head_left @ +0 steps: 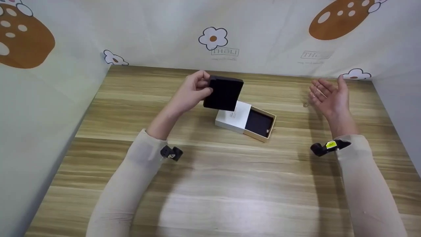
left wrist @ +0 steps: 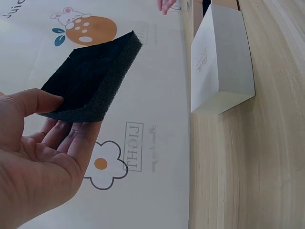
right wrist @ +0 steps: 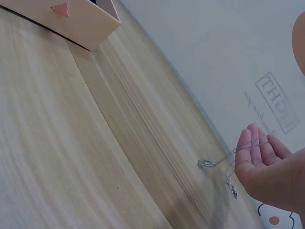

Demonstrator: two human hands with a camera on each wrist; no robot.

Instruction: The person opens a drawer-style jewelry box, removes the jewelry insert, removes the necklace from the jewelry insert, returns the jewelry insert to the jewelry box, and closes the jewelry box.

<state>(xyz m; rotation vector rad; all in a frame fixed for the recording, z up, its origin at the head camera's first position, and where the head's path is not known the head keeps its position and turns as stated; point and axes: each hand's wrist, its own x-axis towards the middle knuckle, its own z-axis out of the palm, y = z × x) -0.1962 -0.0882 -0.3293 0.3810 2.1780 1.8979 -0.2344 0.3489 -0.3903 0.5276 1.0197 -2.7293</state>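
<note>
In the head view, the table (head_left: 213,184) has a flat surface with wood grain of pale and darker stripes, and behind it hangs a smooth, light cloth (head_left: 158,39) printed with flowers. The left hand (head_left: 192,92) holds a black foam pad (head_left: 224,93), square and flat, by its side edge, with the thumb on the face toward the camera and the other fingers bent behind. The pad is lifted above the table, and in this view it covers one corner of the white sleeve (head_left: 232,120) of a box. From this sleeve a shallow drawer (head_left: 260,136) with pale walls is partly pulled out, and its inside is dark. Well apart, toward the right side, the right hand (head_left: 334,98) is raised with the palm up, its fingers loosely bent and the thumb standing away; a thin necklace (head_left: 316,89) lies across the fingers. In the left wrist view, the pad shows a porous, grainy side, and the thumb and fingers are clamped on its near corner. In the right wrist view, the fine metal chain passes over the fingers without being pinched, and two shiny silver pendants (right wrist: 206,163) hang below. A small pink ribbon tab (right wrist: 61,8) is on the drawer.
</note>
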